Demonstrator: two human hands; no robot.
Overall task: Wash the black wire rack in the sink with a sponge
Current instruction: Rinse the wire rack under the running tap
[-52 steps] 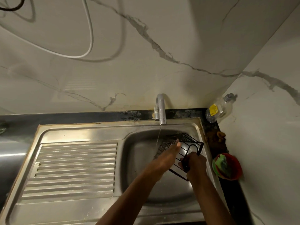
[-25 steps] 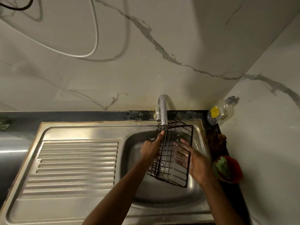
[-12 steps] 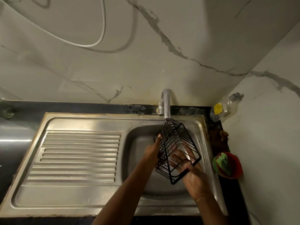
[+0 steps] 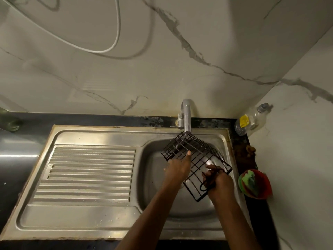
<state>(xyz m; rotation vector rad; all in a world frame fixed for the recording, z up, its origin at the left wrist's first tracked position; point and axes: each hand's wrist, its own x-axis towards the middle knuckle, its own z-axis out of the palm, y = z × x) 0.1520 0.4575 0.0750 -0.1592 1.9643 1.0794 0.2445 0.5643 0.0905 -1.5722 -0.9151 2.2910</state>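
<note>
While the black wire rack (image 4: 195, 159) hangs tilted over the sink basin (image 4: 158, 195) with its far corner just under the tap spout (image 4: 186, 117), I see my right hand (image 4: 217, 182) curled tight around its near edge wires. My left hand (image 4: 178, 167) lies against the grid with fingers extended, pressing, not clasping. The risk, as I judge it, is slip: wet wire held by one closed fist could twist out and clatter into the basin. Tipped under running water, the grid could also throw spray onto the counter. The green sponge (image 4: 249, 182) sits in the red bowl (image 4: 264, 186) beside the sink, out of either hand.
</note>
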